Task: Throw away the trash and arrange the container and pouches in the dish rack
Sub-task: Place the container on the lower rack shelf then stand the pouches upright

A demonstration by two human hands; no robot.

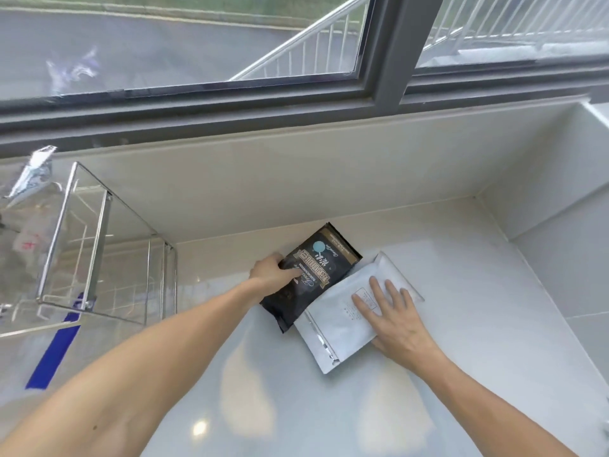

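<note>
1. At nine o'clock we note the dish rack (99,252), cropped by the frame; its contents are blurred.
2. At centre, our left hand (275,270) curls over the black pouch (311,278)'s left edge; whether it grips, we cannot tell.
3. At three o'clock our right hand (392,319) lies flat and spread on the white pouch (342,319), which partly overlaps the black one on the counter (296,407).
4. We judge both pouches light, pliable and slick; pinch an edge seam.

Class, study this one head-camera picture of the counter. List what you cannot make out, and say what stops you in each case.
- Dish rack: its left part is cut off by the frame edge in the head view.
- Black pouch: the small print is too small to read, and the left hand covers one edge.
- White pouch: its label is partly hidden under the right hand.
- Container: not in view.
</note>
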